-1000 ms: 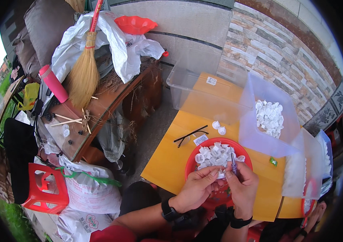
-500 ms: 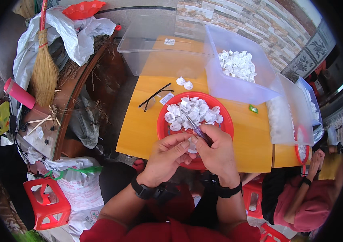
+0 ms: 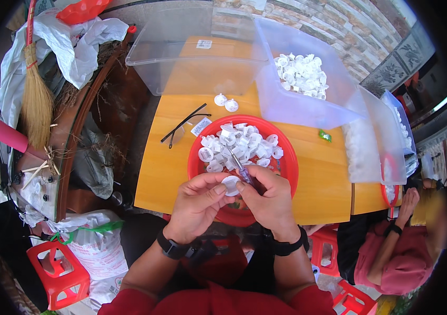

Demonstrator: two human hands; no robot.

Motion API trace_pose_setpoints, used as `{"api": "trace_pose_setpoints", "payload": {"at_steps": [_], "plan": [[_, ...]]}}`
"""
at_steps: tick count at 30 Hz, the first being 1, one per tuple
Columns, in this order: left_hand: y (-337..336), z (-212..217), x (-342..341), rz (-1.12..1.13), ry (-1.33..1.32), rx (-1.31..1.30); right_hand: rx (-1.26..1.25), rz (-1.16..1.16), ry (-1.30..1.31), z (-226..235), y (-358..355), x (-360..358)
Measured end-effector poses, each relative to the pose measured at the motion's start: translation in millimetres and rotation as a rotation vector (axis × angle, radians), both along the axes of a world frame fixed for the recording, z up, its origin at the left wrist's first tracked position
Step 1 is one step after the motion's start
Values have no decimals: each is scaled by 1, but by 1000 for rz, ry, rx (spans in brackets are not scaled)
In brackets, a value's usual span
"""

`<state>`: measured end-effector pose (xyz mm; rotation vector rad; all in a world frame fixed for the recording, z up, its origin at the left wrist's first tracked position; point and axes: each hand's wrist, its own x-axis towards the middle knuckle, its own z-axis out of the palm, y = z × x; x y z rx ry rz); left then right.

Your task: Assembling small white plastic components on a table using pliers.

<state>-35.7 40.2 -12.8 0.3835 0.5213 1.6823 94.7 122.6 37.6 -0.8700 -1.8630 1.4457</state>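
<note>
My left hand [image 3: 194, 202] pinches a round white plastic piece [image 3: 231, 186] by its edge, its flat face turned up. The thumb of my right hand [image 3: 273, 202] rests at the piece's other side. Tucked in the right fingers is a screwdriver [image 3: 245, 175] with a see-through purple handle; its metal shaft points away over a red basin [image 3: 294, 163]. Inside the basin lies a heap of small white plastic pieces [image 3: 244, 140]. Both hands hover above the basin's near side, and the fingers partly hide the screwdriver's handle.
Beyond the basin are glasses [image 3: 184, 126], two white round pieces [image 3: 225, 103] and a green wrapper [image 3: 325, 136]. A clear box [image 3: 147, 60] and a bluish box [image 3: 307, 116] with white pieces stand behind. A co-worker [image 3: 399, 257] sits at the right, a broom [image 3: 37, 105] leans left.
The view has shifted, so the table sits further left in it. The white piece has tilted, showing its round face more fully between the fingers. Both hands keep their holds.
</note>
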Motion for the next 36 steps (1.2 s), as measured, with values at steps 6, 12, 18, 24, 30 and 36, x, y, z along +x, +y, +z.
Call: {"api": "trace_pose_setpoints", "payload": {"at_steps": [6, 12, 18, 24, 30, 36], "plan": [[-3, 3, -18, 90, 66, 22, 16, 80, -41, 3, 6, 6], [-5, 6, -19, 57, 60, -16, 8, 40, -42, 1, -2, 6], [-6, 8, -9, -44, 142, -72, -212, 15, 60, 2, 0, 1], [1, 7, -3, 124, 334, 26, -311, -9, 89, 1, 0, -6], [9, 11, 9, 211, 350, 113, -366, -89, 220, -4, -6, -8], [9, 7, -1, 201, 303, 6, -256, -72, 138, 0, -7, -9]]}}
